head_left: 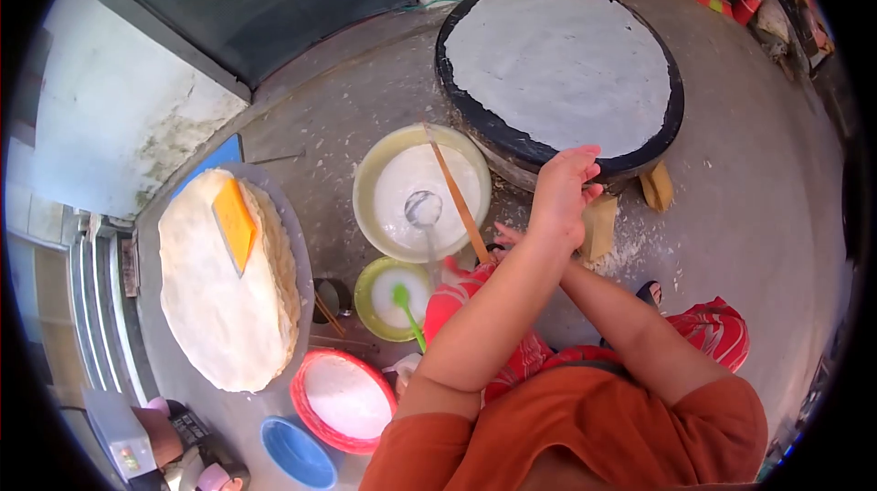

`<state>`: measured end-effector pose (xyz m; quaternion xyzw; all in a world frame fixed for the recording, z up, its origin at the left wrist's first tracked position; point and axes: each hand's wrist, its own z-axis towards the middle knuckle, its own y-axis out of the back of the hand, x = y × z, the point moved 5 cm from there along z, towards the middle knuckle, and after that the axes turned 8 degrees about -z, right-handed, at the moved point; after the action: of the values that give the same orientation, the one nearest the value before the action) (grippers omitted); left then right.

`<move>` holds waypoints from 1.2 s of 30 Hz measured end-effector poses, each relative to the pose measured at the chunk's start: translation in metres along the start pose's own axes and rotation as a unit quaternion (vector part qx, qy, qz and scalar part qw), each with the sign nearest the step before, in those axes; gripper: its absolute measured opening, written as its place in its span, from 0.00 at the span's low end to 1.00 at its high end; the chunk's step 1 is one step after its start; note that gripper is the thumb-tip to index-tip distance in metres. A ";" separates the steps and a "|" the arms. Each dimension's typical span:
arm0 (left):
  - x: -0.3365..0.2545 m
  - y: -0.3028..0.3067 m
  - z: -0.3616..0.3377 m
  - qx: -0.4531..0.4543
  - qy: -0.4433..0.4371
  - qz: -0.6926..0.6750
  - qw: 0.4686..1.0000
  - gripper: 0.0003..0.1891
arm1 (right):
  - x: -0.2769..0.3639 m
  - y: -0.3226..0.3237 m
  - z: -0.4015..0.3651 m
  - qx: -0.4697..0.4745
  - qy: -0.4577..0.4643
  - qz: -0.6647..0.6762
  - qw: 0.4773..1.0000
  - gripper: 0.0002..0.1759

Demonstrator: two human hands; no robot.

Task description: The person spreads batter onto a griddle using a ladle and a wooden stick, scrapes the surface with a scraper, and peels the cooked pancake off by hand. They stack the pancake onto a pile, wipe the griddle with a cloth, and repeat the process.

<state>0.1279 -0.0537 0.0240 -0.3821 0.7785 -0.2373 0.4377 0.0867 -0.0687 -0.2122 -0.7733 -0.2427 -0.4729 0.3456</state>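
Observation:
My left hand [571, 188] is raised by the near rim of a round black griddle [674, 116]. Its fingers are loosely bent and apart, with nothing visible between them. A wide, thin, pale grey sheet of batter [557, 62] covers most of the griddle. My right arm crosses behind the left forearm, and only some fingers of my right hand [509, 233] show, stretched out beside a wooden stick [454, 188]. That stick slants across a large bowl [365, 203] of white batter. A metal ladle [423, 208] lies in the batter; its handle is blurred.
At left, a tall stack of flat pale sheets [219, 299] bears a yellow scraper [236, 224]. A green bowl [365, 308] with a green spoon [402, 297], a red basin [309, 418] of white contents and a blue basin [297, 454] stand nearby. Wooden blocks [598, 226] sit below the griddle.

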 end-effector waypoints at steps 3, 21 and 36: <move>-0.013 0.005 -0.002 0.001 -0.027 -0.026 0.999 0.11 | -0.076 0.032 -0.012 -0.030 0.088 -0.374 0.923 0.27; -0.293 0.347 -0.150 -0.548 -0.317 0.698 0.334 0.15 | -0.064 0.077 -0.185 -0.106 -0.270 -0.361 0.886 0.23; -0.288 0.245 -0.206 -0.439 -0.490 0.689 0.303 0.08 | 0.033 0.052 -0.166 -0.195 -0.092 -0.471 0.856 0.17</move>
<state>-0.0506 0.3306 0.0997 0.1127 0.3885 0.7590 0.5102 0.0443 -0.2271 -0.1460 -0.6580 -0.5112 -0.5438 -0.0998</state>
